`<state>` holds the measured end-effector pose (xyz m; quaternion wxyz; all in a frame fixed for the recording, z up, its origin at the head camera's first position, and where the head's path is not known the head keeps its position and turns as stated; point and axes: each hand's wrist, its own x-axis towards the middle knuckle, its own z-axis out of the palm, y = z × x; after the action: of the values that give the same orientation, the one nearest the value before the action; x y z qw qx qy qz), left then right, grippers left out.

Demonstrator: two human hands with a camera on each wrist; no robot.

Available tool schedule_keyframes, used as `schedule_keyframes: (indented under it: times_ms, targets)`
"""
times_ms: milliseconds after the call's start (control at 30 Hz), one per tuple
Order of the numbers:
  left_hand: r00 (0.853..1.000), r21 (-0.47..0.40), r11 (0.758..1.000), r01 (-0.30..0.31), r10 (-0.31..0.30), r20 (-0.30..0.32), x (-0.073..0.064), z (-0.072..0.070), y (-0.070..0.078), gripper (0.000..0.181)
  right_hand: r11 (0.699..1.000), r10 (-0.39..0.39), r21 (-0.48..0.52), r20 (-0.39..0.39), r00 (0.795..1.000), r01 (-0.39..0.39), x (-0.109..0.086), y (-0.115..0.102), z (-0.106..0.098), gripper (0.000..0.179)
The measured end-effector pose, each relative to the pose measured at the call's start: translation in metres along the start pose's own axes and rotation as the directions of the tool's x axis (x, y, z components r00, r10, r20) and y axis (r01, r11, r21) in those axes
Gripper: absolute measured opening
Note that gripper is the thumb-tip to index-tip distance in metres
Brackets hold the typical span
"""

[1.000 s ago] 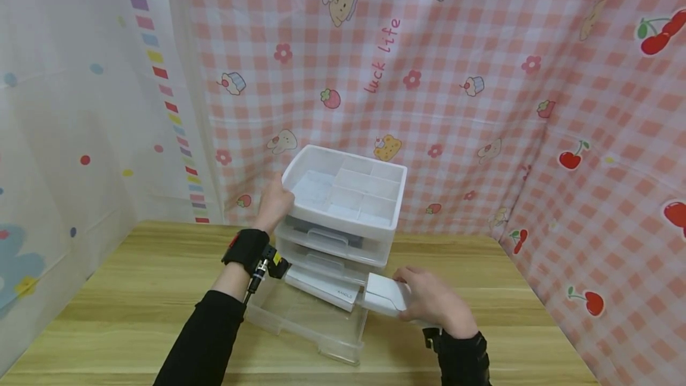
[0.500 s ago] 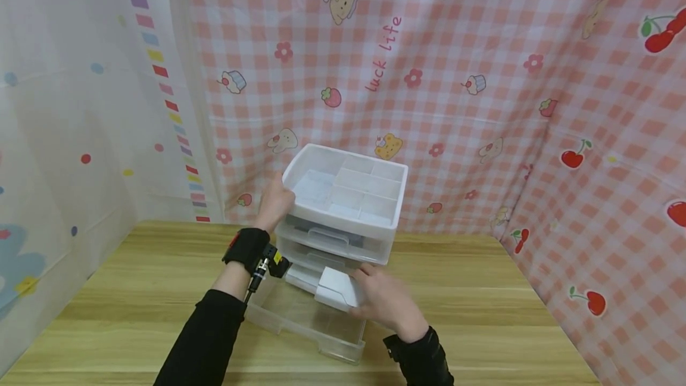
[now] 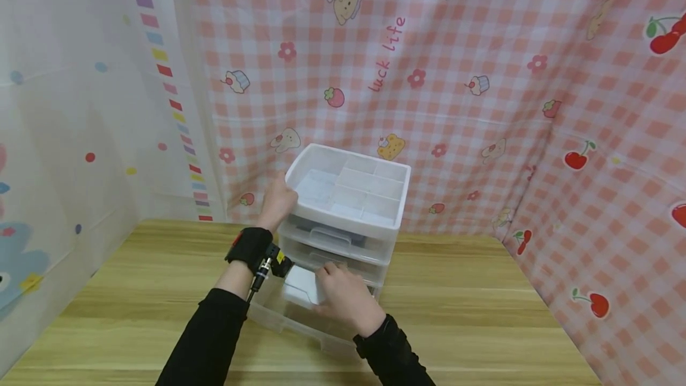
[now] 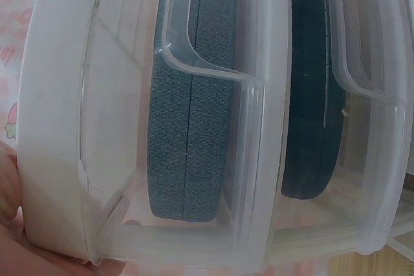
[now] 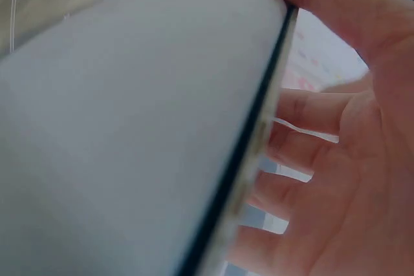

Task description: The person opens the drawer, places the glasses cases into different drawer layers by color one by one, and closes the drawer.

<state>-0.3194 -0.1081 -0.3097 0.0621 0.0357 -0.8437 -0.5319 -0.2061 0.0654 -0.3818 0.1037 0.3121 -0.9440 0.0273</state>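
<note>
A white plastic drawer organizer [image 3: 348, 219] with a divided top tray stands on the table. My left hand [image 3: 278, 200] grips the left rim of that tray. Its lowest drawer [image 3: 268, 319] is pulled out toward me. My right hand [image 3: 345, 296] pinches a white box [image 3: 301, 283] over this drawer, thumb on one face and fingers on the other, as the right wrist view shows. A dark line runs along the edge of the box. Another white box lay in the drawer earlier; my hand and the held box hide most of that spot now.
Through the clear upper drawer fronts, the left wrist view shows a blue-grey fabric-covered case [image 4: 187, 127] and a dark teal case [image 4: 310, 108]. The wooden table [image 3: 471, 314] spreads around the organizer, and a pink checkered cloth [image 3: 455, 118] hangs behind it.
My right hand has carried the white box leftward, from beside the drawer's right side to over its back left part. My left hand keeps its grip on the tray rim.
</note>
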Motion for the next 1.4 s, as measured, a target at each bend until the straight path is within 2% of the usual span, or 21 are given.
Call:
schedule_keyframes:
  times_ms: [167, 467, 633, 767, 900, 1167, 1400]
  targets:
    - [1.0, 0.009, 1.0, -0.012, 0.012, -0.007, -0.001, 0.0, 0.0, 0.056, 0.997, -0.011, -0.077, 0.04, 0.999, 0.014, 0.01, -0.008, 0.01, 0.05]
    - [1.0, 0.003, 1.0, -0.021, 0.021, -0.012, -0.001, 0.0, 0.0, 0.056, 0.99, -0.034, -0.134, 0.1, 0.994, 0.047, 0.019, -0.013, 0.021, 0.059]
    - [0.999, 0.025, 0.999, -0.039, 0.039, -0.018, -0.001, -0.001, -0.002, 0.055, 0.984, -0.029, -0.17, 0.185, 0.982, 0.061, 0.024, -0.014, 0.026, 0.051]
    - [0.998, 0.061, 0.997, -0.055, 0.057, -0.028, -0.001, -0.001, -0.003, 0.054, 0.968, -0.065, -0.219, 0.238, 0.969, 0.119, 0.029, -0.016, 0.031, 0.042]
    - [0.998, 0.057, 0.997, -0.058, 0.059, -0.031, -0.001, 0.0, -0.002, 0.053, 0.954, -0.096, -0.255, 0.241, 0.966, 0.158, 0.034, -0.02, 0.035, 0.037]
    - [0.999, 0.047, 0.998, -0.036, 0.038, -0.023, -0.001, 0.0, -0.002, 0.056, 0.956, -0.071, -0.258, 0.262, 0.962, 0.141, 0.04, -0.021, 0.045, 0.037]
    - [0.999, 0.03, 0.999, -0.045, 0.045, -0.02, -0.001, -0.002, -0.002, 0.057, 0.943, -0.075, -0.294, 0.269, 0.96, 0.156, 0.038, -0.02, 0.037, 0.042]
